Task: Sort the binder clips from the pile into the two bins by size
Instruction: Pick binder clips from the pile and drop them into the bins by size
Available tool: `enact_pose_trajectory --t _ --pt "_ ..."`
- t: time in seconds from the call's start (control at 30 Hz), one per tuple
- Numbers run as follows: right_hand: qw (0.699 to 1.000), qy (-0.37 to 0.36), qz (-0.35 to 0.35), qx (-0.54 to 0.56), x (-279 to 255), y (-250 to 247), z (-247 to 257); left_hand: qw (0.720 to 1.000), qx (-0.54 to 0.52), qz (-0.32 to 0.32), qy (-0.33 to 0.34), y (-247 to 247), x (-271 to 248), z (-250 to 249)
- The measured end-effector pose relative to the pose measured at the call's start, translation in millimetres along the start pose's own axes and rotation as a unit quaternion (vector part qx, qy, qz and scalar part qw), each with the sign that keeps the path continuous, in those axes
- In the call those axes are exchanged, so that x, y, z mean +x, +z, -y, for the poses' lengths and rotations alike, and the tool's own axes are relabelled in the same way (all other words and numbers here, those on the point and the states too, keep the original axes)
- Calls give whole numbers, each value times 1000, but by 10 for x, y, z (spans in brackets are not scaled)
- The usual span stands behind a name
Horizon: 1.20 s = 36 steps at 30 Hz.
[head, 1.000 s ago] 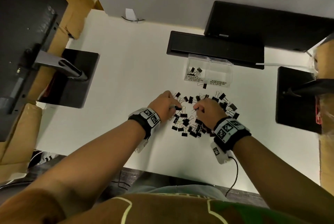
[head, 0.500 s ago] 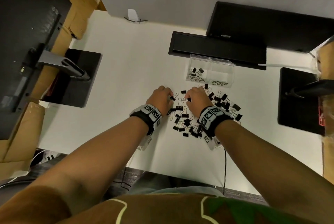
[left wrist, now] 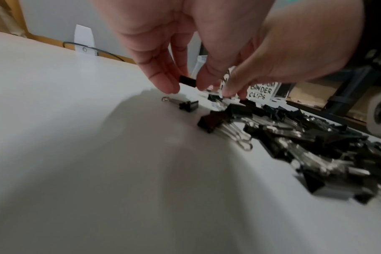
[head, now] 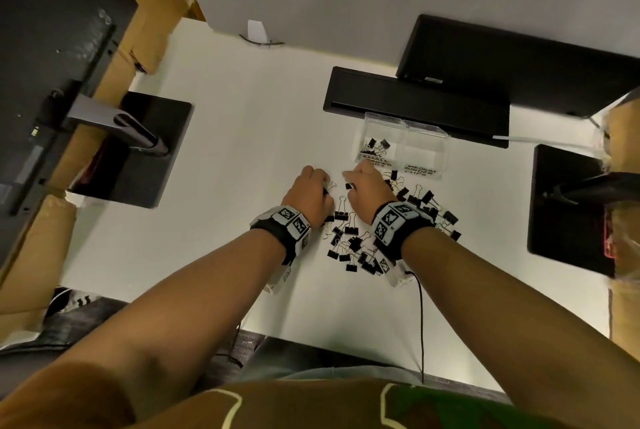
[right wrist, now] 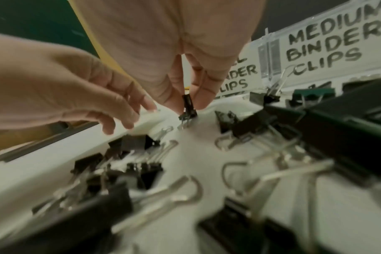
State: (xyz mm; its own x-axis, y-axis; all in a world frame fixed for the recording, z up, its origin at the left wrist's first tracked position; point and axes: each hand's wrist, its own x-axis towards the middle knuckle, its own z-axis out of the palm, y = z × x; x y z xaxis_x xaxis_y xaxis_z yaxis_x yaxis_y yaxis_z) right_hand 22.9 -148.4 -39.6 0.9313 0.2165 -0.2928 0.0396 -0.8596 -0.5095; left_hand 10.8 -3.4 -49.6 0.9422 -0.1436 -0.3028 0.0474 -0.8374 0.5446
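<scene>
Both hands work at the far edge of the pile [head: 381, 231] on the white table [head: 214, 207], close together but not touching. In the left-wrist view the left hand [head: 306, 198] pinches a small black clip [left wrist: 187, 81] between thumb and fingertip, just above the table and over another small clip [left wrist: 186, 104] lying flat. In the right-wrist view the right hand [head: 367, 196] pinches a small clip of its own [right wrist: 188, 107] by the body, wire loops hanging down and touching or nearly touching the table. Two clear bins sit just beyond the pile: the small bin [head: 379, 144], labelled for small binder clips, already holds a few, and the medium bin [head: 424, 148] looks empty. Most of the pile is unsorted, so the job seems to be at an early stage. Both held clips look small, so each probably belongs in the small bin. To do this well, I would lift each clip straight up until its loops clear the neighbouring clips, since tangled wires could drag extras along. Carry them over the near wall, release well inside the rim, and let one hand go first so the two do not crowd the narrow opening. The larger clips lie mostly on the right side of the pile, close to the medium bin.
</scene>
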Motion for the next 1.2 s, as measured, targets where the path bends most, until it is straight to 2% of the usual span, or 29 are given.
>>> enact_pose_trajectory --t 0.13,0.27,0.4,0.5,0.63,0.77,0.9,1.07,1.2 --pt "1000 19 9 -12 5 80 -56 999 -37 -22 -13 -95 76 -21" --pt "998 50 12 -34 -29 74 -92 995 -87 -56 8 -188 231 -220" --pt "999 39 4 -23 -111 14 -89 992 -98 -62 41 -259 465 -568" --pt "998 37 -42 37 -195 -133 -135 994 -74 -52 60 -274 610 -773" --pt "976 87 -130 149 -231 -416 -189 995 -72 -37 60 -262 702 -864" --pt "950 114 -188 220 -79 -688 -230 991 -94 -59 69 -300 619 -788" --pt "951 104 -205 205 155 -836 -214 991 -101 -75 39 -341 439 -560" --pt "959 87 -190 193 318 -865 -188 998 -52 -25 4 -244 186 -188" --pt "969 63 -175 161 163 -819 -162 1000 -25 4 -15 -206 50 64"
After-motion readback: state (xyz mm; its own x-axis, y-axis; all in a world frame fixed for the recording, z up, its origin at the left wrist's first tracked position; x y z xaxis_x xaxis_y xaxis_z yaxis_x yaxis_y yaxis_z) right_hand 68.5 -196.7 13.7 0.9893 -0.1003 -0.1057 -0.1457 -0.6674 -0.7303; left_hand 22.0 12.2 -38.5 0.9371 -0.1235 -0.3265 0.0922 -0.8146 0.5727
